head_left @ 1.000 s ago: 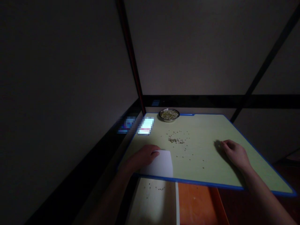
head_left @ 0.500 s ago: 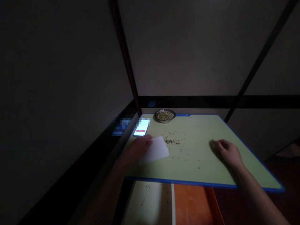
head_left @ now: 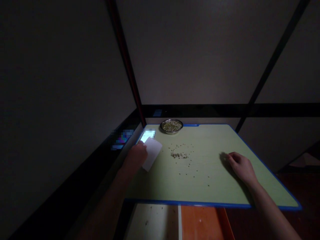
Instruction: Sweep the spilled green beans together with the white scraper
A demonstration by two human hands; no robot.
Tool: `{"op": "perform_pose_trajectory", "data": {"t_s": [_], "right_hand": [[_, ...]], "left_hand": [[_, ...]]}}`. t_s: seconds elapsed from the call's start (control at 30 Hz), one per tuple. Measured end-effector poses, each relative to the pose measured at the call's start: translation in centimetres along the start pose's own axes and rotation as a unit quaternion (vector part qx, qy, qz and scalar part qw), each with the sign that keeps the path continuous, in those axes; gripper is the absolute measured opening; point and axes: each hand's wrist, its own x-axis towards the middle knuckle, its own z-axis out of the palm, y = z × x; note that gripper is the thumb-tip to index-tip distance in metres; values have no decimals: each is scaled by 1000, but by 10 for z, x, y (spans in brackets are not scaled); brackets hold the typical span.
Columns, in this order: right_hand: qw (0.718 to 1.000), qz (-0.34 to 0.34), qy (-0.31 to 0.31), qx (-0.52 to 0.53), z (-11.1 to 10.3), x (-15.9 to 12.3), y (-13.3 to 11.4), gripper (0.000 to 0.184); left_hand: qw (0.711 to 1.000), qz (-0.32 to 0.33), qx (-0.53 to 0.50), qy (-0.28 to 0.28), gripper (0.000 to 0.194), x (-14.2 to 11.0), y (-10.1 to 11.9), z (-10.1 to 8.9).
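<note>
My left hand is closed on the edge of a white sheet of paper or card, held tilted at the left side of the table. A phone with a lit screen lies just beyond it, partly covered by the sheet. To the right of the sheet, small dark seeds or beans lie in a loose cluster, with single ones scattered around. My right hand rests on the right part of the table, fingers curled in and nothing visible in them. Behind the cluster stands a metal bowl of greenish and pale seeds or beans.
The pale green tabletop has a blue rim. Below its front edge are a white compartment with a few specks and an orange one. A dark wall rises behind, and another stands close on the left.
My left hand has drawn the white sheet left, away from the seed cluster, and turned it more upright. It now covers part of the phone. My right hand stays in place; the view has shifted slightly.
</note>
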Motion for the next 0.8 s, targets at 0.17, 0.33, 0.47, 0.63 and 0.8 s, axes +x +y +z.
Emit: {"op": "perform_pose_trajectory", "data": {"t_s": [0.17, 0.33, 0.47, 0.63, 0.8], "right_hand": [[1000, 0, -1, -3, -1, -1, -2, 43], [1000, -7, -8, -1, 0, -2, -1, 45], [1000, -3, -12, -11, 0, -2, 0, 44], [1000, -2, -13, -8, 0, -2, -2, 42], [1000, -11, -9, -4, -1, -4, -6, 44]], "left_hand": [[999, -35, -8, -5, 29, 14, 6, 0], [998, -52, -15, -9, 29, 22, 11, -1], [998, -44, -30, -23, 28, 26, 15, 0], [1000, -12, -5, -10, 29, 39, 30, 8], [999, -3, -13, -51, 30, 58, 50, 15]]}}
